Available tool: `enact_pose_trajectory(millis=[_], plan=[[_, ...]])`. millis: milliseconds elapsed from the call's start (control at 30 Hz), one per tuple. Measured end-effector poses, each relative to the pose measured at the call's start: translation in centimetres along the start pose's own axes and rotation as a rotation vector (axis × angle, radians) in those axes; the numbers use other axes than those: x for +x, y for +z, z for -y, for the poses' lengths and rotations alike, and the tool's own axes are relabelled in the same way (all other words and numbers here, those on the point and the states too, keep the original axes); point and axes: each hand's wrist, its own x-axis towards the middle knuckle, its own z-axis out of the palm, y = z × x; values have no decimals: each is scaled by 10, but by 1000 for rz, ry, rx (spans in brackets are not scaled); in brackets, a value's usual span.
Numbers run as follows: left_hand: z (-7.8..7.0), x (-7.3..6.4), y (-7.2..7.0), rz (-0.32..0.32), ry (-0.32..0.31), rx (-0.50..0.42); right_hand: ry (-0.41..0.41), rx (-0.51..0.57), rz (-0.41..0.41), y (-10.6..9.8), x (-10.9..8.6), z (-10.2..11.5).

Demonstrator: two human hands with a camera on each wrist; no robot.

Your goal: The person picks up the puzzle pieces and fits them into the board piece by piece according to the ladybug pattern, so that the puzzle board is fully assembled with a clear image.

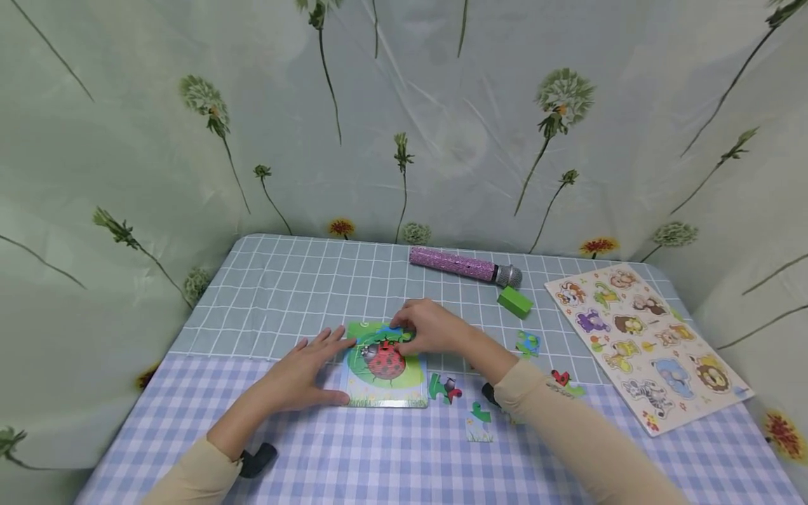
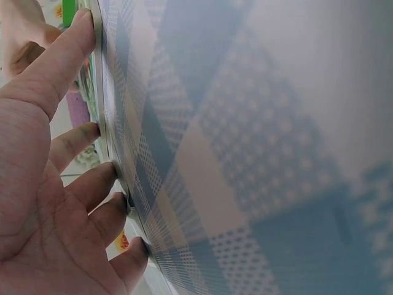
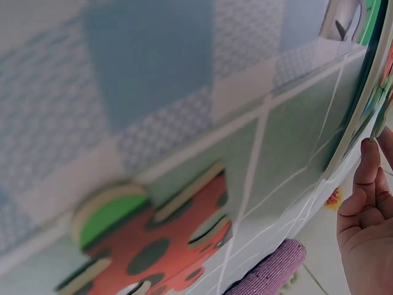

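A ladybug jigsaw board with a green border lies on the cloth. My left hand rests beside it, fingers spread and fingertips at its left edge; in the left wrist view, the thumb reaches along that edge. At the board's upper right, my right hand pinches a blue-and-green puzzle piece between thumb and fingers. The right wrist view shows the fingers at the piece's thin edge; most of it is hidden there. Nearby lies a loose red, dark-spotted piece.
Several loose pieces lie right of the board, including a ladybug-head piece, a grass piece and a blue-green one. Behind stand out a purple glitter microphone and a green block. An animal puzzle board lies far right.
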Motion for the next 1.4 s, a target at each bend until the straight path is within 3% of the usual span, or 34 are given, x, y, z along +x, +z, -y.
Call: enact_pose_trajectory(millis=[600, 1400], plan=[[-2, 1, -2, 1, 2, 8, 4, -74, 35, 4, 10, 10], [-1, 0, -2, 5, -4, 7, 13, -71, 33, 4, 11, 13]])
